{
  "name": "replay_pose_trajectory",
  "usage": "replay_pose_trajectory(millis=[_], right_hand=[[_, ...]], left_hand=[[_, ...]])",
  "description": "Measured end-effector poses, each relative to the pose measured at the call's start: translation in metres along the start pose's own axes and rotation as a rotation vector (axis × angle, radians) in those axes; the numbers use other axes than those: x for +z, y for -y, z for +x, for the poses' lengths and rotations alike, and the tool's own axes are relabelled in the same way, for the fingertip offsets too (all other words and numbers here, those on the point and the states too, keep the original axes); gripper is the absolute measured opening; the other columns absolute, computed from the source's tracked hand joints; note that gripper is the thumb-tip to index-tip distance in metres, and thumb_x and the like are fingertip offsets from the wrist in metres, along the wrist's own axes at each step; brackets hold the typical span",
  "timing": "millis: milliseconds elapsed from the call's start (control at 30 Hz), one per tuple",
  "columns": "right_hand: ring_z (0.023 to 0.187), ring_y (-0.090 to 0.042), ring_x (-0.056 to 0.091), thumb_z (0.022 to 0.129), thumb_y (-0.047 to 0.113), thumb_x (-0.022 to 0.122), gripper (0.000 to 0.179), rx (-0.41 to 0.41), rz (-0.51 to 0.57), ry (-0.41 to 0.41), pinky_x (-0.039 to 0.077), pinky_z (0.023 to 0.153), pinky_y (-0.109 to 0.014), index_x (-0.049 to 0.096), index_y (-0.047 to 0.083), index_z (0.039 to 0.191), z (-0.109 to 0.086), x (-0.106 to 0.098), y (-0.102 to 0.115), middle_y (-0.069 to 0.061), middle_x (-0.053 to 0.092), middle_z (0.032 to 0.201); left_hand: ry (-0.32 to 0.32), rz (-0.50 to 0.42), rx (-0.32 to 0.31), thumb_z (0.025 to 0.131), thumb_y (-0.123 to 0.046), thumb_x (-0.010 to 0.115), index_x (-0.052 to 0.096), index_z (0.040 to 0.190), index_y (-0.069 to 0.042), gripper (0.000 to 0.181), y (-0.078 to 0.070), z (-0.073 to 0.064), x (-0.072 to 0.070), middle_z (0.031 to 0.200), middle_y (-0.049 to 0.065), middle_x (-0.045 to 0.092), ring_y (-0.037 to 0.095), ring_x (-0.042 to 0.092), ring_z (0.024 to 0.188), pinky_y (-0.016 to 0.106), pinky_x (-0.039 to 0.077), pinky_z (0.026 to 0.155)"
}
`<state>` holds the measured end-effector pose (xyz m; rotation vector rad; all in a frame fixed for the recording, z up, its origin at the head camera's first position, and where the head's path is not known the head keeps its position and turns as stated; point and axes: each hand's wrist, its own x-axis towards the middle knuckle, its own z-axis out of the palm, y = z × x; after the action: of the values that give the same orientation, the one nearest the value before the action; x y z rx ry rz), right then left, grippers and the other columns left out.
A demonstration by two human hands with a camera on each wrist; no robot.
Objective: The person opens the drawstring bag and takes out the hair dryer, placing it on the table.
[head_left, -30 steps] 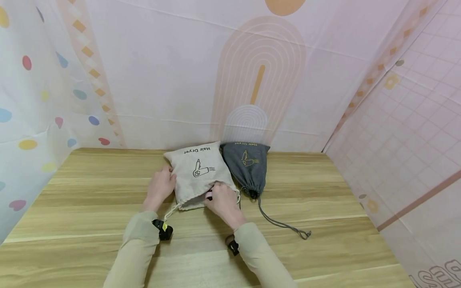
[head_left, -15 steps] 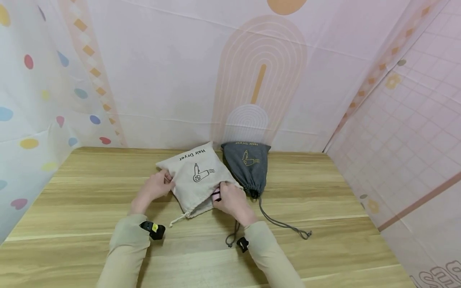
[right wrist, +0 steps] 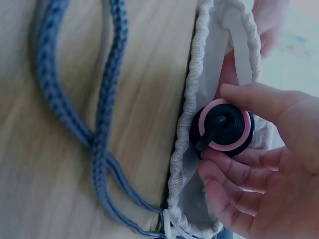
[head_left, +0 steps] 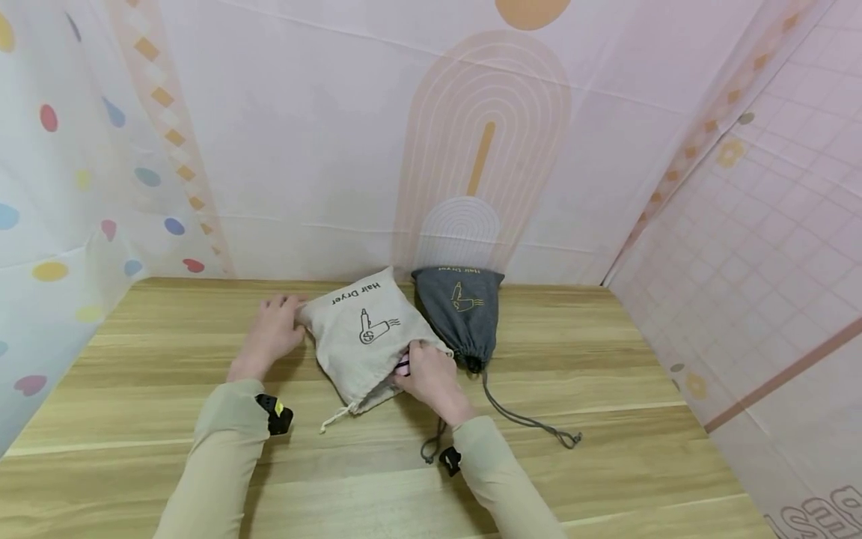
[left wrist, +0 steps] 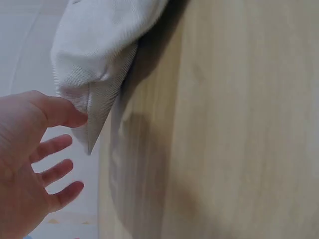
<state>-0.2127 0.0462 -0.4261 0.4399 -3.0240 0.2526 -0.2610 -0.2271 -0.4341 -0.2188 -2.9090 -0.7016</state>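
My right hand point(head_left: 431, 378) reaches into the mouth of a beige drawstring bag point(head_left: 343, 359) printed "Hair Dryer". In the right wrist view its thumb and fingers grip the round, pink-ringed black end of a hair dryer point(right wrist: 225, 127), with a dark cord coming out of it. The bag hides the rest of the dryer. My left hand point(head_left: 272, 329) is at the bag's far left corner. In the left wrist view, the thumb touches that pointed corner, while the other visible fingers spread loosely beside it.
Just right of the beige bag lies a dark grey drawstring bag point(head_left: 465, 314), also with a hair dryer print. Its grey cord point(head_left: 532, 423) trails over the wooden table point(head_left: 606, 479). A patterned curtain point(head_left: 323, 150) hangs along the table's back edge.
The beige bag has turned anticlockwise, its mouth swinging toward the right. My left hand has shifted left and back to its far corner. My right hand moved slightly right, keeping its grip.
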Motion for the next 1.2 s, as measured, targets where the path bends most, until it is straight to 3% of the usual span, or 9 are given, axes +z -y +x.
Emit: replay_pose_trajectory(millis=[167, 367, 533, 700, 933, 1200], right_hand=[[0.080, -0.023, 0.066, 0.076, 0.038, 0.074, 0.035, -0.035, 0.020, 0.002, 0.052, 0.059, -0.033, 0.060, 0.012, 0.095, 0.001, -0.002, -0.005, -0.003, 0.065, 0.096], [0.077, -0.022, 0.066, 0.076, 0.038, 0.074, 0.035, -0.061, 0.032, 0.004, 0.050, 0.057, -0.033, 0.060, 0.012, 0.094, 0.001, -0.002, -0.009, -0.003, 0.065, 0.096], [0.076, -0.020, 0.065, 0.076, 0.040, 0.074, 0.035, -0.090, 0.027, -0.003, 0.050, 0.056, -0.033, 0.060, 0.013, 0.094, 0.000, -0.002, -0.013, -0.001, 0.064, 0.095], [0.077, -0.022, 0.065, 0.077, 0.038, 0.073, 0.033, -0.157, 0.012, -0.004, 0.052, 0.059, -0.034, 0.061, 0.014, 0.096, -0.001, -0.004, -0.020, -0.001, 0.063, 0.095], [0.086, -0.019, 0.065, 0.080, 0.035, 0.073, 0.034, -0.236, -0.011, 0.048, 0.053, 0.068, -0.034, 0.060, 0.013, 0.103, -0.001, -0.009, -0.034, -0.001, 0.066, 0.103], [0.086, -0.015, 0.062, 0.077, 0.030, 0.075, 0.026, -0.264, 0.034, 0.055, 0.049, 0.066, -0.032, 0.058, 0.018, 0.093, 0.000, -0.011, -0.049, 0.002, 0.066, 0.098]], left_hand=[[0.029, 0.052, 0.004, 0.085, -0.003, 0.057, 0.046, 0.134, 0.000, 0.050, 0.001, -0.002, 0.002, 0.136, 0.032, 0.044, 0.058, 0.037, 0.122, 0.075, 0.031, 0.094], [-0.018, 0.137, 0.045, 0.080, 0.001, 0.063, 0.058, 0.120, -0.003, 0.040, 0.004, -0.004, 0.003, 0.124, 0.029, 0.057, 0.057, 0.050, 0.108, 0.075, 0.037, 0.084], [-0.048, 0.197, 0.042, 0.081, 0.000, 0.066, 0.062, 0.108, -0.002, 0.027, 0.007, -0.005, 0.004, 0.114, 0.027, 0.063, 0.052, 0.055, 0.103, 0.074, 0.038, 0.083], [-0.048, 0.205, 0.032, 0.084, -0.001, 0.065, 0.064, 0.104, -0.001, 0.020, 0.011, -0.009, 0.005, 0.107, 0.026, 0.066, 0.048, 0.057, 0.100, 0.077, 0.034, 0.084], [0.006, 0.204, 0.009, 0.082, 0.000, 0.064, 0.063, 0.104, -0.002, 0.022, 0.019, -0.016, 0.002, 0.108, 0.023, 0.066, 0.047, 0.060, 0.097, 0.076, 0.035, 0.083], [0.020, 0.195, 0.004, 0.079, 0.001, 0.063, 0.061, 0.097, -0.003, 0.019, 0.024, -0.024, -0.008, 0.104, 0.022, 0.066, 0.049, 0.060, 0.092, 0.076, 0.035, 0.080]])
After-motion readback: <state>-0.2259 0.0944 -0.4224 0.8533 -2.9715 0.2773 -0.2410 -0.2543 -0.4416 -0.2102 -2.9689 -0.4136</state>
